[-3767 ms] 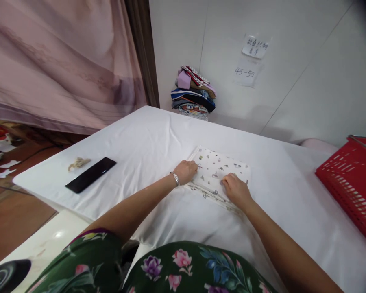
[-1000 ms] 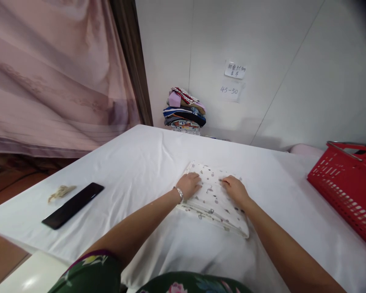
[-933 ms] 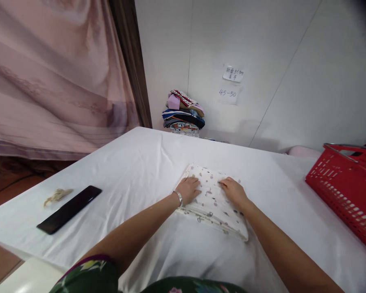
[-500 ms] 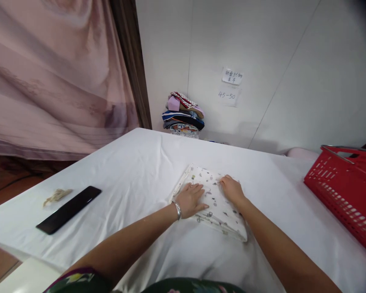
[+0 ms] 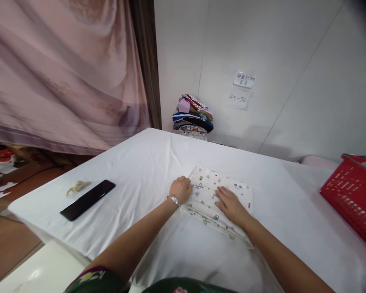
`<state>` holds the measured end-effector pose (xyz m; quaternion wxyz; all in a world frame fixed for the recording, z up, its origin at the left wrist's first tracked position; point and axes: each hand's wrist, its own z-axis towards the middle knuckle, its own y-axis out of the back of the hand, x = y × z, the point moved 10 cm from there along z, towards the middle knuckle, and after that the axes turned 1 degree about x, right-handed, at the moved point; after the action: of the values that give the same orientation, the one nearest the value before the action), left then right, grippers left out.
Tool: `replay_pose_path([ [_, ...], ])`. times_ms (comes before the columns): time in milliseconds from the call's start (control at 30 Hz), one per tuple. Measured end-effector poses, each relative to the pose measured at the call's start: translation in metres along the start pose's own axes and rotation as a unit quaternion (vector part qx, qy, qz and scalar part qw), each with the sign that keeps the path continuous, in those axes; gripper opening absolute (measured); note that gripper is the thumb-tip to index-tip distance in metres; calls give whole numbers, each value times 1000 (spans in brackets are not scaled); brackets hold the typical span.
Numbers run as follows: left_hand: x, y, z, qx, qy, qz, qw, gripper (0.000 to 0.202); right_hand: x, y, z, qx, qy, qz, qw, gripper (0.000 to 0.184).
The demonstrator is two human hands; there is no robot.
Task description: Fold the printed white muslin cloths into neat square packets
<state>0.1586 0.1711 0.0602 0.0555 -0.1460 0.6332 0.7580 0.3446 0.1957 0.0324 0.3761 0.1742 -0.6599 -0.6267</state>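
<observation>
A folded white cloth (image 5: 232, 188) printed with small grey and brown shapes lies on the white-covered table (image 5: 146, 162). My left hand (image 5: 181, 189), with a silver bracelet at the wrist, rests at the cloth's left edge with its fingers curled on the fabric. My right hand (image 5: 230, 205) lies flat on top of the cloth, fingers stretched out and pressing down.
A black phone (image 5: 88, 199) and a small tan knot of cord (image 5: 78, 186) lie at the table's left. A red plastic basket (image 5: 354, 195) stands at the right edge. A stack of folded clothes (image 5: 194, 117) sits by the wall under two paper notes. A pink curtain hangs at left.
My left hand slid from flat on the cloth to its left edge and curled. My right hand flattened and moved toward me over the cloth. The camera shifted slightly.
</observation>
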Motion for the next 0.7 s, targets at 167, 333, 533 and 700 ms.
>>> replay_pose_path([
  [167, 21, -18, 10, 56, 99, -65, 991, 16, 3, -7, 4, 40, -23, -2, 999, 59],
  [333, 30, -18, 11, 26, 124, -101, 987, 14, 8, -12, 10, 78, -28, 2, 997, 63],
  [533, 39, -27, 8, 42, 146, -120, 981, 11, 7, -17, 21, 83, -29, 1, 996, 71],
  [700, 40, -27, 7, 29, 146, -134, 980, 14, 8, -22, 30, 87, -17, 8, 996, 74],
])
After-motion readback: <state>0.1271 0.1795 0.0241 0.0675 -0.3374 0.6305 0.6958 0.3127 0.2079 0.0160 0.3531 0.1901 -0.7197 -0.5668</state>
